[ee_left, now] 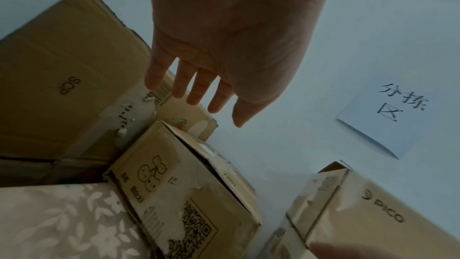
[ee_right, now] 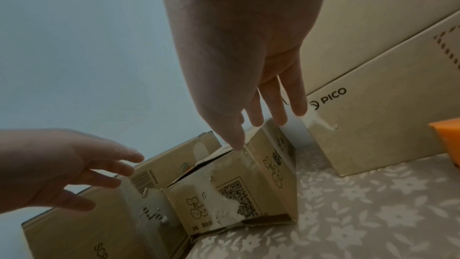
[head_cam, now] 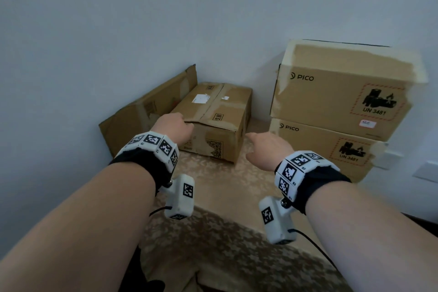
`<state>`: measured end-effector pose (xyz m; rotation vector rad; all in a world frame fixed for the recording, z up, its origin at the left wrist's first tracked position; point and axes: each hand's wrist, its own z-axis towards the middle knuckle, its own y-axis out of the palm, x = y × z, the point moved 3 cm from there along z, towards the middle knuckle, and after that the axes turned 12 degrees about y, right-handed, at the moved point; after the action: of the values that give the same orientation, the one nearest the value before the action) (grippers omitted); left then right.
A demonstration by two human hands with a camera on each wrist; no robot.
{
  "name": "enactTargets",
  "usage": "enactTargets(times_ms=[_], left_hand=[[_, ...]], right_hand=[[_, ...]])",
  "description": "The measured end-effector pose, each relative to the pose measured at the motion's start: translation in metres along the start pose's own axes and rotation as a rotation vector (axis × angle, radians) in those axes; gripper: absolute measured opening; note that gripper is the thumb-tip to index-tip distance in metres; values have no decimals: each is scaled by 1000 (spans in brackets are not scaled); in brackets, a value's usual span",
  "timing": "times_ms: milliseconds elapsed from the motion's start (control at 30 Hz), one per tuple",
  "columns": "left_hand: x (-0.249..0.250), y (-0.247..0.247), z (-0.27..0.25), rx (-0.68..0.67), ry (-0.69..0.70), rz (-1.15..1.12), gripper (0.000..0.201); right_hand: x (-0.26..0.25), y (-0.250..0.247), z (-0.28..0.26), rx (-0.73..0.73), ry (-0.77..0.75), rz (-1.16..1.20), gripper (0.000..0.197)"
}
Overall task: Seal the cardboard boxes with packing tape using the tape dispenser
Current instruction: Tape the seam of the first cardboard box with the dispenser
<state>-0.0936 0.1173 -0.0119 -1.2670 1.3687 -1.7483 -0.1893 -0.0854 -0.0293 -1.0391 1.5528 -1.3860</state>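
Observation:
A small worn cardboard box (head_cam: 213,121) with a QR code on its front stands on the patterned cloth; its top flaps (ee_left: 199,149) gape slightly. My left hand (head_cam: 173,127) hovers over the box's near left corner with straight, spread fingers (ee_left: 196,94), holding nothing. To the right of the box my right hand (head_cam: 260,147) is open and empty as well, its fingers (ee_right: 278,113) stretched toward the box (ee_right: 224,194). No tape dispenser can be made out in any view.
Two stacked PICO boxes (head_cam: 339,106) stand at the right against the wall. A flattened carton (head_cam: 147,111) leans on the wall left of the small box. A paper sign (ee_left: 381,117) hangs on the wall. An orange object (ee_right: 448,139) shows at the right edge.

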Motion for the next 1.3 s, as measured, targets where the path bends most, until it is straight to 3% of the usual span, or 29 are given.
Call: enactTargets(times_ms=[233,567,800,1033,1133,1300], left_hand=[[-48,35,35,23,-139,-128,56],[-72,66,88,162,-201,-365,58],[-84,59,101,118,-316,-631,80],[-70,45,71,108,-237,-589,64],[-54,43,51,39,-202,-506,44],[-30,38,21,-120,-228,-432,41]], right_hand=[[-5,40,43,-106,6,172,62],[-5,83,97,-165,88,459,73],[-12,88,99,-205,123,524,82],[15,65,73,-198,235,702,74],[28,61,58,-184,324,738,75],[51,48,30,-183,392,779,78]])
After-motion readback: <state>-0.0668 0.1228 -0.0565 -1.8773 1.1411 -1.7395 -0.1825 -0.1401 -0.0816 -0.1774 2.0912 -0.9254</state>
